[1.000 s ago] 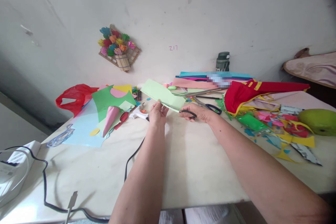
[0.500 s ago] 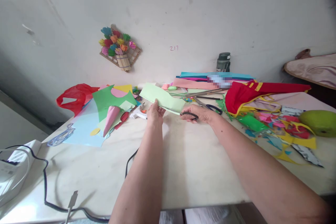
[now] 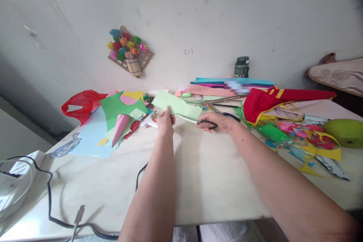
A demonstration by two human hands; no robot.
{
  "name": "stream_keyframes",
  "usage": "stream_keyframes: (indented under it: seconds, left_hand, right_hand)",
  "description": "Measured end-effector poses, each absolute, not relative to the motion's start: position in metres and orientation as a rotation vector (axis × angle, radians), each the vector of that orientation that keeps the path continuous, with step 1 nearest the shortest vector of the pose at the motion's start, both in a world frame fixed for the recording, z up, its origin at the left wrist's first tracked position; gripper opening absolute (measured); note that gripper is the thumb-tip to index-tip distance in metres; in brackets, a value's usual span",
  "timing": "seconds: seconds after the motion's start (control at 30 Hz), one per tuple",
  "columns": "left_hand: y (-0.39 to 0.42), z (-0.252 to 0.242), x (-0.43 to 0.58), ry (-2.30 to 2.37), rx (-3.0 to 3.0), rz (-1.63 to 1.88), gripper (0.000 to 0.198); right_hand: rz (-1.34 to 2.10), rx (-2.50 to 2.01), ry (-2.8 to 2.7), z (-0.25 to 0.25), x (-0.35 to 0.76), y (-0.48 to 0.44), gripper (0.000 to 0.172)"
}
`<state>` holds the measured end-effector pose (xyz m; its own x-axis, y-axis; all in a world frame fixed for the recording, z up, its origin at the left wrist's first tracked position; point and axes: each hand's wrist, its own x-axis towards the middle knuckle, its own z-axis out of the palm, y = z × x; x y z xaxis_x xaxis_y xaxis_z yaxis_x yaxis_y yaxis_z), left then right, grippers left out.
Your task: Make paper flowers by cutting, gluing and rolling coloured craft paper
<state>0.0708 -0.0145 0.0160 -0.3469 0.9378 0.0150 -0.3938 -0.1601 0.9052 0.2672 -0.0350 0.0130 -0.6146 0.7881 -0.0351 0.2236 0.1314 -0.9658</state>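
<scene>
A strip of light green paper (image 3: 177,106) is pinched at its lower edge by my left hand (image 3: 166,119), thumb on top. My right hand (image 3: 214,122) is closed round the black handles of a pair of scissors (image 3: 208,123) at the paper's right end. The scissor blades are mostly hidden by the paper and my fingers. Just left of my left hand lies a white glue gun (image 3: 149,121). A second pair of scissors (image 3: 231,116) with dark handles rests behind my right hand.
At left are a pink paper cone (image 3: 119,128), green paper (image 3: 113,107), a red plastic bag (image 3: 83,104) and a power strip (image 3: 21,181) with cables. At right lie red cloth (image 3: 263,106), paper scraps (image 3: 309,159) and a green fruit (image 3: 344,132). A bottle (image 3: 241,67) stands behind.
My right hand has shifted slightly right with the scissors. The green paper has also moved a little right, while my left hand has edged left along it.
</scene>
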Motion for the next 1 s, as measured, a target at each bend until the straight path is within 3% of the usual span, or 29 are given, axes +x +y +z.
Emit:
stream_keyframes:
  seconds: [1.0]
  left_hand:
    - [-0.0167,0.0151,0.0746,0.995,0.764,1.663,0.039]
  right_hand:
    - [1.417,-1.008,-1.925,0.018,0.262,-0.0397,0.03]
